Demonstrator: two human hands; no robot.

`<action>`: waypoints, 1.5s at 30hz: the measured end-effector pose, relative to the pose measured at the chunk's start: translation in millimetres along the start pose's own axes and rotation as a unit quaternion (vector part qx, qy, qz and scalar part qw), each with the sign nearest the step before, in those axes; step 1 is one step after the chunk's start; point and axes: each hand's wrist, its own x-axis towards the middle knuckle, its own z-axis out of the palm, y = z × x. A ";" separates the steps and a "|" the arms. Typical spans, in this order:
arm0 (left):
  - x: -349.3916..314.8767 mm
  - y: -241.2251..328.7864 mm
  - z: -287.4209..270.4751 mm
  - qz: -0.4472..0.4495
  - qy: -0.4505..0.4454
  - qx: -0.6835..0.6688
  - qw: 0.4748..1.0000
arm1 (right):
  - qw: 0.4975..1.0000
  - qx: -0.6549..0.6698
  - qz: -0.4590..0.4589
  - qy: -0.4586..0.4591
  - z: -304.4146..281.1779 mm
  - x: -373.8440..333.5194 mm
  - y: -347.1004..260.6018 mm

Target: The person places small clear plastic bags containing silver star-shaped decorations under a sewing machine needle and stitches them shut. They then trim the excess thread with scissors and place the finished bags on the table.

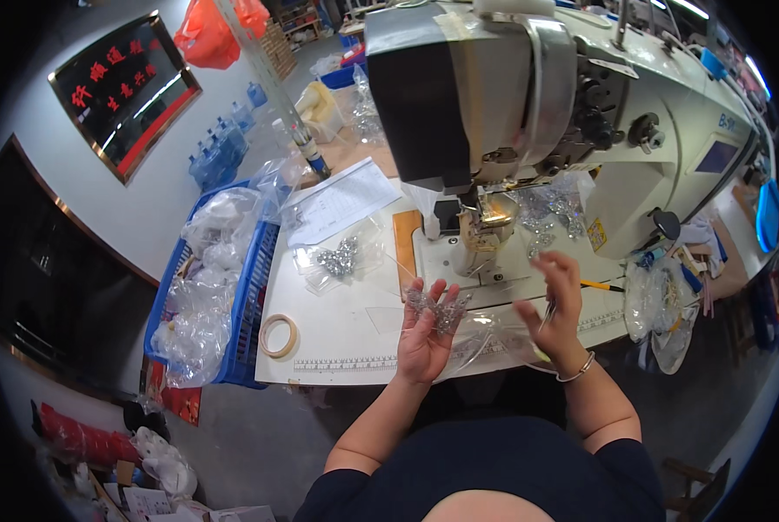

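My left hand [424, 346] is closed on a silver, sparkling bow-shaped appliqué [442, 311], pinched between thumb and fingers, palm turned up. To its right my right hand [560, 306] is raised with curled fingers around a slim metal tool [547, 315], mostly hidden, its kind unclear. Clear plastic film [485, 335] lies on the table edge between and below the hands. Just beyond them stands the sewing machine [668, 122], its needle area [487, 228] lit. Another silver sparkling piece [338, 257] lies on clear sheets at the left.
A blue basket [264, 300] full of plastic-wrapped goods stands left of the white table [328, 326]. A tape roll [278, 336] and a printed sheet [341, 202] lie near it. More silver pieces [563, 209] sit behind the needle. A yellow pen [600, 285] and plastic bags [661, 300] are at right.
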 end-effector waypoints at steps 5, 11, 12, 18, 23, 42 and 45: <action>-0.6 -10.4 -4.7 0.003 -0.029 -0.053 0.998 | 0.789 0.395 0.471 0.000 25.9 -29.2 20.8; -8.5 -28.9 5.4 0.019 0.039 0.056 0.997 | 0.748 0.484 0.448 -0.078 41.7 -29.7 -4.3; -9.3 -31.0 6.6 0.025 0.046 0.060 0.997 | 0.756 0.459 0.463 -0.061 46.8 -32.8 0.6; -12.7 -26.7 1.9 -0.012 0.052 0.058 0.997 | 0.753 0.458 0.470 -0.038 46.4 -31.6 3.5; -14.2 -25.4 -3.2 -0.021 0.057 0.075 0.995 | 0.745 0.459 0.482 -0.048 46.3 -34.5 10.0; -5.8 -27.7 0.2 -0.077 0.038 0.182 0.980 | 0.976 0.115 0.001 -0.183 39.9 14.6 -12.5; -4.4 -23.4 -7.1 -0.100 0.000 0.092 0.991 | 0.970 0.065 -0.011 -0.233 52.3 20.0 -2.3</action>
